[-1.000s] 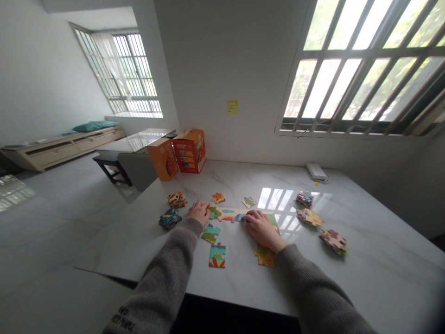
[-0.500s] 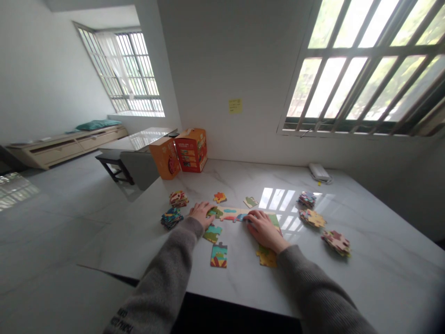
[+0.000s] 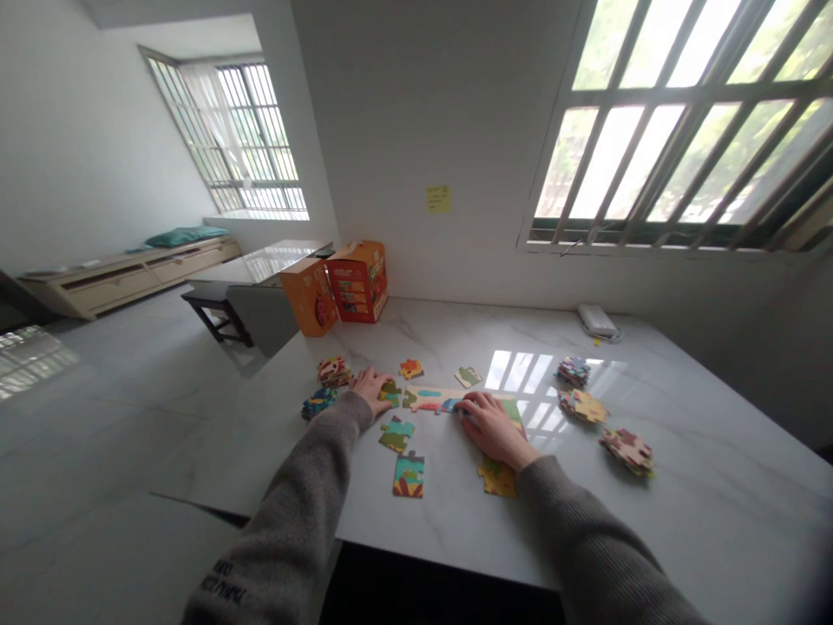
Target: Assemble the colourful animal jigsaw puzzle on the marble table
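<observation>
My left hand (image 3: 370, 389) is closed on a green puzzle piece (image 3: 391, 394), with the fingers at its left side. A narrow gap parts this piece from a strip of joined puzzle pieces (image 3: 426, 397) with a pale top and blue and red shapes. Over the strip's right part lies my right hand (image 3: 493, 427), its fingers curled down onto the pieces and hiding some of them. Below the left hand are a green and teal piece (image 3: 396, 434) and a teal piece with red leaves (image 3: 409, 476). A yellow piece (image 3: 498, 476) lies partly under the right wrist.
An orange piece (image 3: 410, 369) and a pale green piece (image 3: 468, 376) lie beyond the strip. Piles of pieces stand left (image 3: 319, 402) and right (image 3: 584, 406). Orange boxes (image 3: 359, 282) stand at the table's back left, and a white power strip (image 3: 597, 322) lies back right.
My left hand has moved slightly left with the green piece, which now sits apart from the strip's left end. My right hand stays on the strip.
</observation>
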